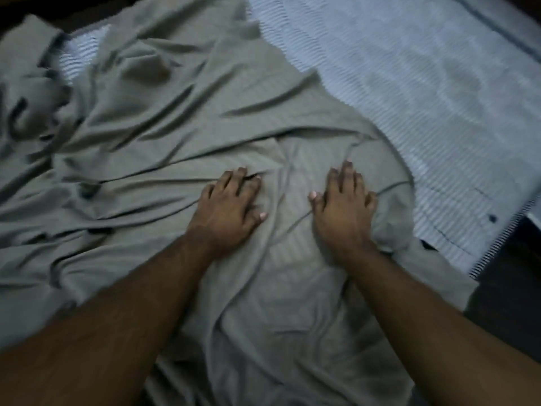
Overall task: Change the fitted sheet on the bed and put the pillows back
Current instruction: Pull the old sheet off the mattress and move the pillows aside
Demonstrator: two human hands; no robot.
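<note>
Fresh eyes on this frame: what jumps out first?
Two bare hands pressed flat, fingers spread, at centre frame: left hand and right hand, side by side on a rumpled grey sheet. The sheet covers only the left and middle; the ribbed pale mattress lies bare at upper right.

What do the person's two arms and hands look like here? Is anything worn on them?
Both forearms are bare, with no sleeve reaching into view. The left hand and the right hand wear no gloves, and no ring, watch or bracelet shows. The fingernails look pale and short. The picture is dim and a little blurred, so finer details cannot be told.
</note>
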